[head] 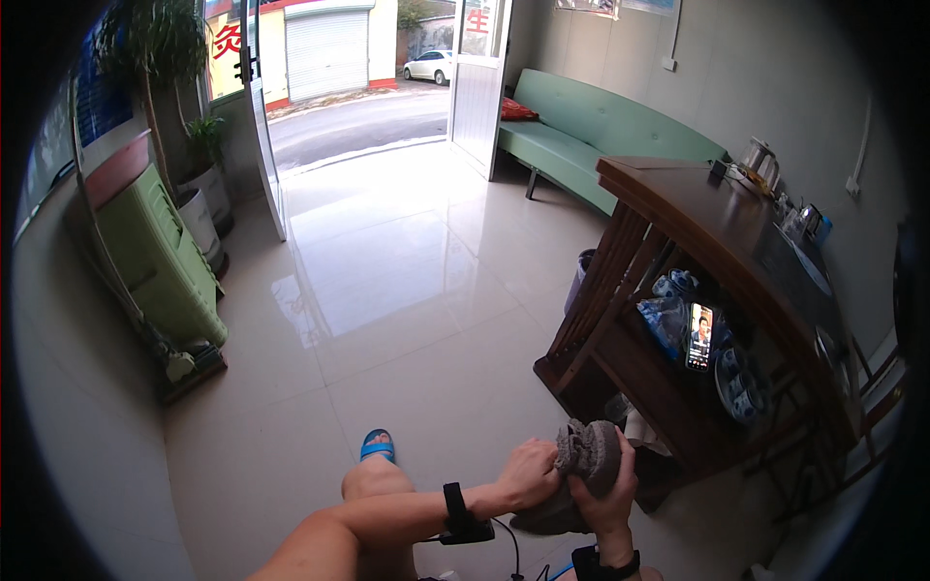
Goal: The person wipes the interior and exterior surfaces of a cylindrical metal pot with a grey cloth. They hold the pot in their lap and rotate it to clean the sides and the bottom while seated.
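Note:
A grey-brown shoe (556, 512) is held before me, low and right of the middle of the view, its toe end pointing down and left. My right hand (610, 494) grips it from the right, thumb across its side. A bunched, rough-textured grey cloth or lining (574, 450) shows along its upper end. At that material my left hand (527, 476) is closed, knuckles up; its fingertips are hidden, and I cannot tell whether the cloth is a separate piece. Both wrists wear black straps.
To the right stands a dark wooden table (690, 196); its lower shelf bears a lit phone (700, 336) and blue-and-white teaware (741, 385). A green sofa (574, 141), an open door (476, 94) and a green plastic cabinet (156, 254) lie farther off. A blue sandal (378, 443) is on one foot.

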Available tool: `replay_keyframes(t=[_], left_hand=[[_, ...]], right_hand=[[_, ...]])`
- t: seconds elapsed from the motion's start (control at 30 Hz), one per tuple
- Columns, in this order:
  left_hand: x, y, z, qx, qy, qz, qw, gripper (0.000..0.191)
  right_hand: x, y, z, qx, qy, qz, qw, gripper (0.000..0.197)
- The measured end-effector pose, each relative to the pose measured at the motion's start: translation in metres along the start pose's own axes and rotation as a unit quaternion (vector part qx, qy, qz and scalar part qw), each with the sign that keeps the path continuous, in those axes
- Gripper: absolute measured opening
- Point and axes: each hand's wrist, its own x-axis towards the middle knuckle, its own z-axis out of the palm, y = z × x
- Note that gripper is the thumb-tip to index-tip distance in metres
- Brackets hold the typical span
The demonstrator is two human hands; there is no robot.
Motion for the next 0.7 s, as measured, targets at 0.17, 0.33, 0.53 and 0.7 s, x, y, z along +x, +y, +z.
replay_keyframes(t=[0.17, 0.33, 0.53, 0.7], left_hand=[[-0.002, -0.007, 0.01, -0.025, -0.017, -0.03, 0.999, 0.019], [0.002, -0.001, 0.007, -0.047, 0.015, -0.009, 0.999, 0.031], [0.012, 0.013, -0.018, -0.277, 0.002, -0.239, 0.931, 0.043], [0.021, 0.023, -0.041, -0.465, 0.06, -0.278, 0.838, 0.04]], right_hand=[[-0.002, -0.004, 0.0, -0.071, 0.009, -0.037, 0.997, 0.089], [0.0, -0.004, -0.002, -0.064, 0.019, -0.041, 0.997, 0.089], [0.011, 0.003, -0.018, 0.156, 0.078, 0.076, 0.982, 0.079], [0.005, 0.083, -0.033, 0.234, 0.121, 0.135, 0.955, 0.049]])
